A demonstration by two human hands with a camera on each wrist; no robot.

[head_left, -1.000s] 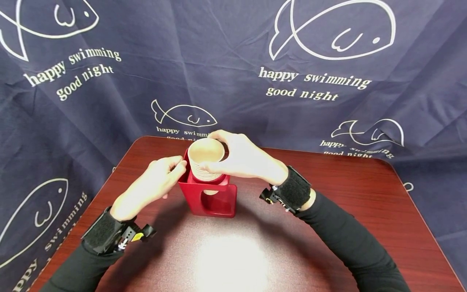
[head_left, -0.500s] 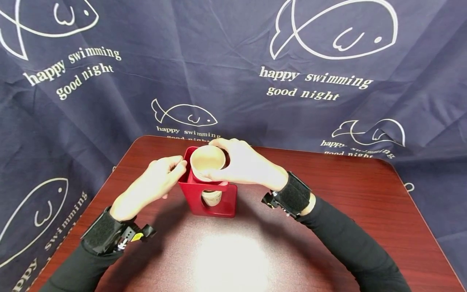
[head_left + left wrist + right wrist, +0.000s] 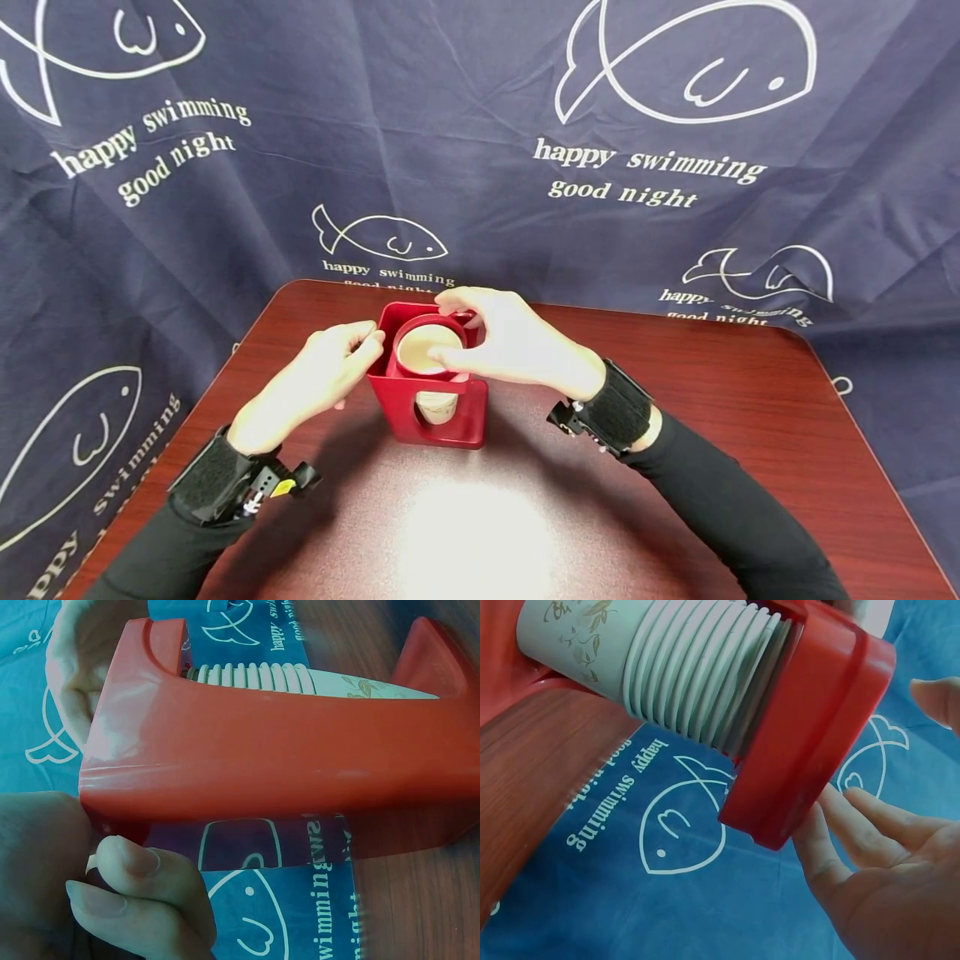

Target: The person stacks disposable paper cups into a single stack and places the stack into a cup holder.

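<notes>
A red plastic paper cup holder (image 3: pixel 396 404) stands upright on the table, with a round opening in its top. Inside it sits a nested stack of white paper cups (image 3: pixel 697 671), whose lowest cup carries a gold leaf print. From above, the mouth of the top cup (image 3: pixel 426 343) lies down within the red ring. My left hand (image 3: pixel 311 367) pinches the holder's left upper edge, its fingers (image 3: pixel 150 900) curled there. My right hand (image 3: pixel 517 346) reaches over the top with fingers spread; its fingertips touch the holder's rim, and the thumb is apart from it in the right wrist view.
The reddish-brown wooden table (image 3: pixel 675 400) has rounded far corners, with a bright glare in front of the holder. A dark blue cloth (image 3: pixel 480 150) with white fish prints hangs behind and beside it.
The stack of cups has sunk down through the ring into the holder. My right hand has come down with it and loosened, shifting slightly right. My left hand has stayed put.
</notes>
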